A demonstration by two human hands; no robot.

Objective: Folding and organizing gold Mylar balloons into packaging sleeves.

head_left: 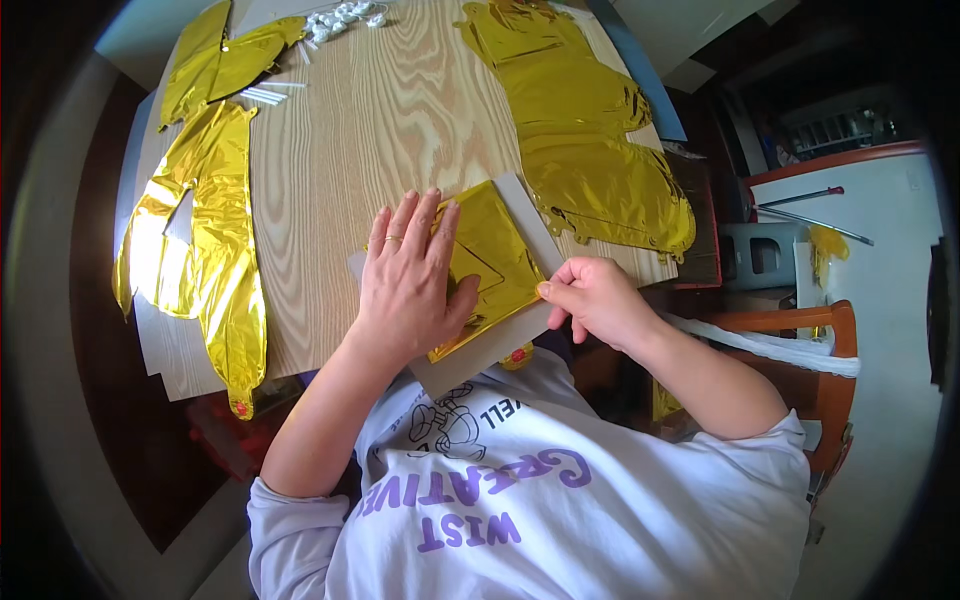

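Observation:
A flat sheet of shiny gold foil balloon [495, 245], folded into a rough rectangle, lies on a grey cardboard piece [455, 374] at the table's near edge. My left hand [405, 285] rests flat on the foil's left part, fingers stretched out, a ring on one finger; it hides that side. At the lower right corner of the foil, my right hand [600, 305] pinches the edge between thumb and forefinger. Below the cardboard a small gold tab with a red mark [517, 356] shows.
Flat gold foil balloons [600, 150] cover the wood-grain table's [390, 90] right side; more foil balloons [225, 220] lie along the left. White ribbon bundles [343, 20] and thin white straws [265, 95] sit toward the far left. A wooden chair [845, 345] stands to the right.

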